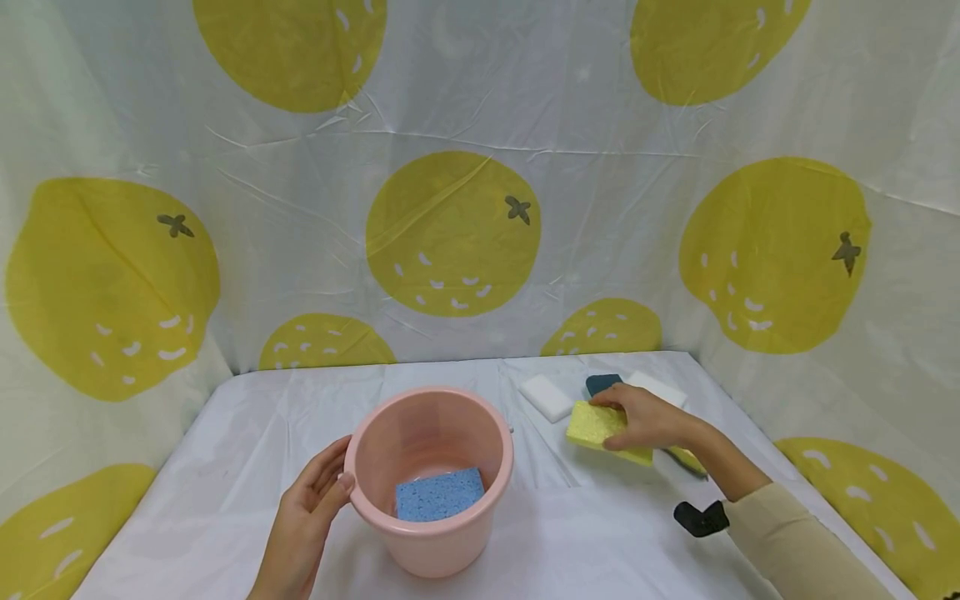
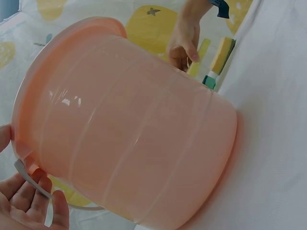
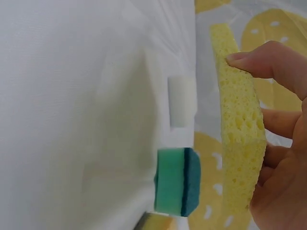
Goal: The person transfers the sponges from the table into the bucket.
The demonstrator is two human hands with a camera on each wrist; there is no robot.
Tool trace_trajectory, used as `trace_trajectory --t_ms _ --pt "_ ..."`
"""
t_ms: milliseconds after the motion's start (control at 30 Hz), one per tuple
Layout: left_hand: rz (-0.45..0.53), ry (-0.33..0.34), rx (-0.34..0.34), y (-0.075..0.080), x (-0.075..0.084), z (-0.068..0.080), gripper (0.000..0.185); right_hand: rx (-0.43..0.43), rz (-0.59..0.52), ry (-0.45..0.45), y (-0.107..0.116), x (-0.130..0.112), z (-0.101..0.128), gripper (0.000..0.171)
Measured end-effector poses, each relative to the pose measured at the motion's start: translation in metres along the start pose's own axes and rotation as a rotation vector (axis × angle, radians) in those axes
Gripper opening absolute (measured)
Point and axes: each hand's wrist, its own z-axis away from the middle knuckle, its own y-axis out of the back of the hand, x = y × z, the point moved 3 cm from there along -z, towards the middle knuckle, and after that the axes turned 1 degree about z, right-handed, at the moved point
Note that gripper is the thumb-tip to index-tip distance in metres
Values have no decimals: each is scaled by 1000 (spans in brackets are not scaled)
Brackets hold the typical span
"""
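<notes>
A pink bucket (image 1: 435,546) stands upright on the white-covered table, with a blue sponge (image 1: 441,495) lying inside it. My left hand (image 1: 306,504) holds the bucket's left rim, thumb at the front edge; the left wrist view shows its fingers by the pale handle (image 2: 31,181). To the right of the bucket, my right hand (image 1: 651,419) pinches a yellow sponge (image 1: 597,423) between thumb and fingers. In the right wrist view that yellow sponge (image 3: 240,115) is held above the table, and its porous side faces the camera.
Behind the right hand lie a white sponge block (image 1: 547,397), another white block (image 1: 656,387) and a green sponge with a dark scouring layer (image 3: 175,181). A yellow sponge with a dark side (image 1: 687,461) lies near the right forearm. Lemon-print curtains (image 1: 450,100) enclose the table.
</notes>
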Motion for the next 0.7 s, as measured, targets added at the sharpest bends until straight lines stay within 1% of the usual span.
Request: trace_trajectory --t_ms 167,233,467,700 --pt "-10 32 13 1 -1 0 47 2 -12 11 4 -3 -3 67" --pt "-12 41 15 1 -2 0 47 -2 -23 3 5 -3 -4 67" --pt "-9 43 10 1 -2 0 47 12 -74 5 11 -9 -6 67" --pt "-7 55 12 0 -3 0 48 19 -86 25 17 -13 -7 66"
